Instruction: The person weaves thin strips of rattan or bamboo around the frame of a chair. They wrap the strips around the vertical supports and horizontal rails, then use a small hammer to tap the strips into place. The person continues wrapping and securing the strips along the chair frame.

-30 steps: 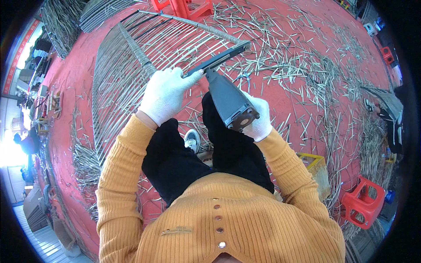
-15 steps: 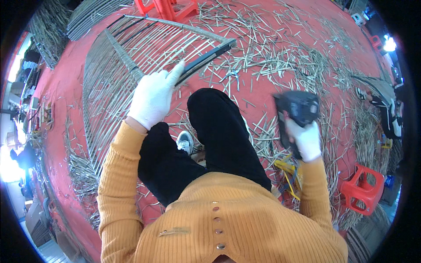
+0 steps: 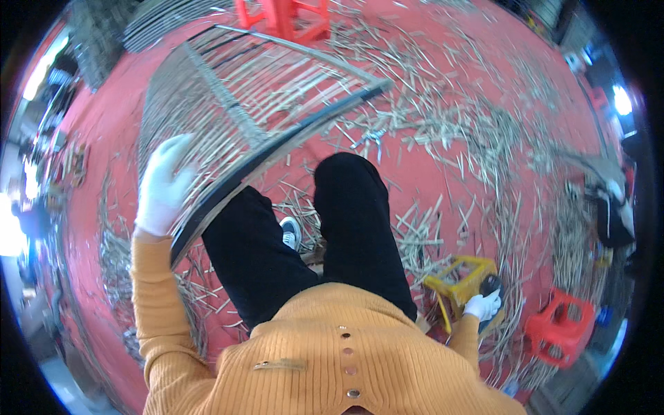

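My left hand (image 3: pixel 160 190), in a white glove, is at the near left end of a large slatted panel (image 3: pixel 245 121). Its fingers are apart, thumb away from the others, and it grips nothing. The panel has thin cane-like slats, a wrapped crossbar and a dark edge strip (image 3: pixel 277 146); it leans over my left thigh. Low on my right, my gloved right hand (image 3: pixel 482 306) is closed around a black power tool (image 3: pixel 490 284). Most of that tool is hidden by the hand. Beside it stands a small yellow frame (image 3: pixel 451 285).
Cut cane strips (image 3: pixel 456 124) litter the red floor (image 3: pixel 422 176). One red plastic stool (image 3: pixel 561 326) stands at the right, another red stool (image 3: pixel 287 19) beyond the panel. Bundled stalks (image 3: pixel 162 24) lie at the far left. A small silvery tool (image 3: pixel 373 138) is on the floor.
My left hand has moved left and toward me, off the panel's dark edge, whose strip has swung nearer. My right hand has lowered the power tool back beside the yellow frame.
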